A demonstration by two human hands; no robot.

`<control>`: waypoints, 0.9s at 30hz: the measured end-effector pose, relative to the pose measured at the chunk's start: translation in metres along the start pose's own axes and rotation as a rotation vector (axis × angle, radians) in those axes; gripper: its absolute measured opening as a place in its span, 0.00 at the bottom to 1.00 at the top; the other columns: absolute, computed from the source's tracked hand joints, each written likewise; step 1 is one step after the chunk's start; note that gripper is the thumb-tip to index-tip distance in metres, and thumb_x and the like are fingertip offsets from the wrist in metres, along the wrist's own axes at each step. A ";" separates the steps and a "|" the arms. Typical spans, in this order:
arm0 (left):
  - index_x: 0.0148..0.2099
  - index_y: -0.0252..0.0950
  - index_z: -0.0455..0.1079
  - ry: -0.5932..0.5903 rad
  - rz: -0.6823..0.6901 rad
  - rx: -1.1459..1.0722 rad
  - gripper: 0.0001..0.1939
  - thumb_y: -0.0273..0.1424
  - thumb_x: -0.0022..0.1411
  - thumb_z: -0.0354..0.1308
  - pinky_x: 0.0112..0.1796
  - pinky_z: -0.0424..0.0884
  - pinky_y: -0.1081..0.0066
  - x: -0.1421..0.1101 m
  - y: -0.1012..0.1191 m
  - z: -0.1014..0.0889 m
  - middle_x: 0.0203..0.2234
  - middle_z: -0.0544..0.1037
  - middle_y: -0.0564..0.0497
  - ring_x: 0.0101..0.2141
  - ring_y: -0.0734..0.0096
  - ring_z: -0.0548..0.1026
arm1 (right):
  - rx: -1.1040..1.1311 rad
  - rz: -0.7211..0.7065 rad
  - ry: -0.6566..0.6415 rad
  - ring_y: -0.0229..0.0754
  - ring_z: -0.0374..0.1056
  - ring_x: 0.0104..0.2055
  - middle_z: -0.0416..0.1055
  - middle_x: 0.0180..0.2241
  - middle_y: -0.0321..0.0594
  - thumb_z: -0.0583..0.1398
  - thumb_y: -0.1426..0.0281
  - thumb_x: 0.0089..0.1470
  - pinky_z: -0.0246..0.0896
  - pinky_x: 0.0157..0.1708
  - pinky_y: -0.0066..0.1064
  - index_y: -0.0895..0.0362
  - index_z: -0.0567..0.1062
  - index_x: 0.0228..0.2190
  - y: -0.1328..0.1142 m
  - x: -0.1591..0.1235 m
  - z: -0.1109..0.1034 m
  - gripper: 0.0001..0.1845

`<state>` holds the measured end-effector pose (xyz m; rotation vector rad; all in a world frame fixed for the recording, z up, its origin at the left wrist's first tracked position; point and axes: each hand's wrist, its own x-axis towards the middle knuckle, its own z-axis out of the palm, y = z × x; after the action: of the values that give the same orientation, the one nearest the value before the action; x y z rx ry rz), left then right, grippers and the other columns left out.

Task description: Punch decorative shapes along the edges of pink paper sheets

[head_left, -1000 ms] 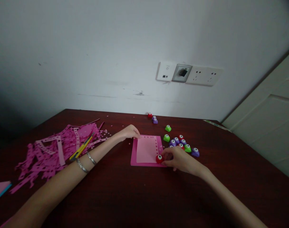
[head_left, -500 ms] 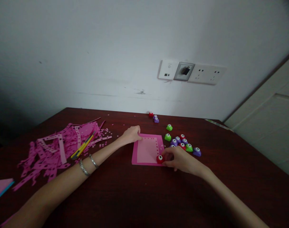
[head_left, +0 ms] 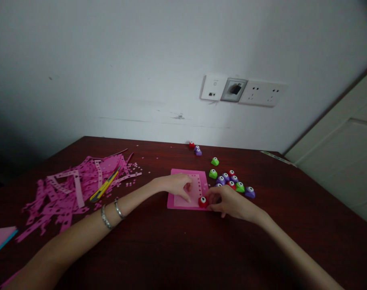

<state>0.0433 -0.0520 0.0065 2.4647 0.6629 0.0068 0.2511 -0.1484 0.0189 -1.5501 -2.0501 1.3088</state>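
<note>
A red craft paper punch (head_left: 203, 202) sits at the lower right corner of the light pink sheet (head_left: 183, 200), and my right hand (head_left: 224, 200) grips it from the right. Small punched shapes run along the sheet's top and right edges. Under that sheet lies a darker pink sheet (head_left: 170, 201), showing as a border. My left hand (head_left: 177, 185) is over the left and middle part of the light sheet. Its thumb and fingers are apart, with nothing between them, just left of the punch. Two silver bracelets circle my left forearm.
Several red, purple and green punches (head_left: 225, 177) cluster right of the sheets; others (head_left: 197, 150) stand near the wall. A heap of pink paper strips (head_left: 65, 189) with a yellow cutter knife (head_left: 105, 185) lies at left. Stacked coloured paper (head_left: 2, 239) is at the left edge.
My left hand has left the sheet's upper left edge and moved right and toward me, over the sheet near the punch. My right hand stays on the red punch.
</note>
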 end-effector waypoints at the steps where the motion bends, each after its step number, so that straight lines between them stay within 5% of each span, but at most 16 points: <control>1: 0.33 0.35 0.66 0.000 -0.001 -0.003 0.20 0.41 0.42 0.64 0.26 0.57 0.74 0.001 -0.001 0.001 0.29 0.68 0.51 0.28 0.73 0.63 | 0.002 -0.001 -0.001 0.32 0.64 0.23 0.69 0.27 0.37 0.60 0.70 0.48 0.65 0.16 0.21 0.60 0.73 0.37 0.000 0.000 0.000 0.12; 14: 0.32 0.34 0.67 0.006 -0.020 -0.035 0.19 0.40 0.41 0.65 0.26 0.57 0.74 0.001 0.001 -0.001 0.27 0.69 0.51 0.27 0.73 0.64 | 0.043 0.018 -0.004 0.35 0.67 0.25 0.71 0.28 0.38 0.61 0.64 0.47 0.66 0.15 0.21 0.59 0.70 0.38 0.001 0.000 -0.005 0.17; 22: 0.23 0.34 0.67 0.133 -0.031 -0.189 0.15 0.40 0.53 0.55 0.24 0.56 0.74 -0.001 0.003 -0.013 0.18 0.69 0.54 0.21 0.77 0.64 | 0.228 0.258 -0.009 0.38 0.71 0.20 0.72 0.20 0.42 0.53 0.48 0.50 0.63 0.11 0.21 0.61 0.67 0.26 0.004 -0.002 -0.002 0.26; 27: 0.21 0.34 0.68 -0.006 -0.101 -0.409 0.14 0.34 0.55 0.50 0.22 0.56 0.74 0.002 0.010 -0.007 0.15 0.68 0.54 0.18 0.79 0.63 | 0.215 0.302 -0.064 0.35 0.68 0.15 0.72 0.17 0.46 0.50 0.44 0.49 0.60 0.09 0.19 0.63 0.70 0.21 0.003 0.001 -0.001 0.33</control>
<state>0.0488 -0.0545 0.0178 2.0376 0.7054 0.0873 0.2535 -0.1472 0.0163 -1.7849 -1.6870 1.6431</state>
